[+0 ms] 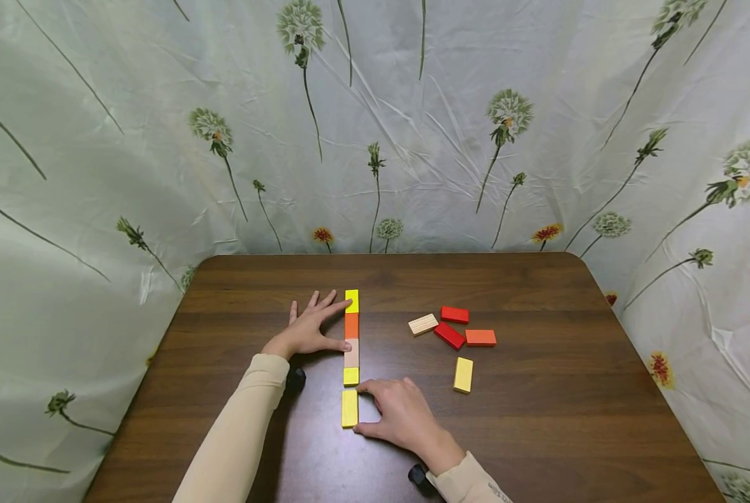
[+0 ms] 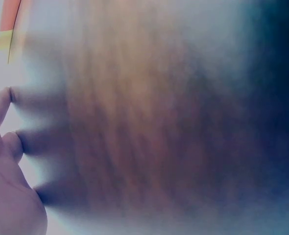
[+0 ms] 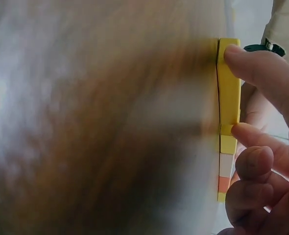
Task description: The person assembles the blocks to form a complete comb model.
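Note:
A straight row of wooden blocks runs away from me on the table in the head view: a yellow block [image 1: 352, 296], an orange block [image 1: 351, 325], a pale block [image 1: 350, 359] and a nearer yellow block [image 1: 350, 377]. My left hand [image 1: 309, 330] has its fingers spread beside the row, forefinger on the far yellow block, thumb on the pale one. With thumb and forefinger at its two ends, my right hand [image 1: 403, 416] pinches another yellow block [image 1: 349, 409], a small gap short of the row. The right wrist view shows this block [image 3: 228, 88] flat on the table.
Right of the row lie loose blocks: a striped pale block [image 1: 423, 324], two red blocks [image 1: 454, 315], an orange block [image 1: 480, 338] and a light yellow block [image 1: 463, 375]. A flowered curtain [image 1: 375, 126] hangs behind the brown table [image 1: 570, 391].

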{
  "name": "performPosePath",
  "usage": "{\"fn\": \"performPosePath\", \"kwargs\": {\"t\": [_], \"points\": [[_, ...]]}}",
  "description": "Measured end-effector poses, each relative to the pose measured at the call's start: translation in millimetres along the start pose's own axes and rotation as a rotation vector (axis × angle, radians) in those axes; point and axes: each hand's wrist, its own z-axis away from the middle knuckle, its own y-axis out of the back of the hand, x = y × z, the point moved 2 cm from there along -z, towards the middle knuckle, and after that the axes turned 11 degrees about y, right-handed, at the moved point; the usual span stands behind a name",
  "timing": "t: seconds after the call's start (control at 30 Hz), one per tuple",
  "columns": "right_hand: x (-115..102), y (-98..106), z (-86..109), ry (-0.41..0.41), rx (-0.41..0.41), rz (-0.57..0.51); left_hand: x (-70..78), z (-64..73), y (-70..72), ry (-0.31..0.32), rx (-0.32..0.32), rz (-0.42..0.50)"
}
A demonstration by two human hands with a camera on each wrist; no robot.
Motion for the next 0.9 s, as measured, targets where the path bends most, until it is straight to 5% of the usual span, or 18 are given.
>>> {"fn": "performPosePath", "kwargs": {"t": [0.3,0.9], "points": [[-1.5,0.6,1.0,0.101,0.072,0.053,-0.6,-0.1,-0.6,-0.007,0.003,0.012],[2.0,2.1,-5.1,0.081,0.046,0.052,-5.6,-3.1,-3.4,-0.030,0.011,0.045]]}}
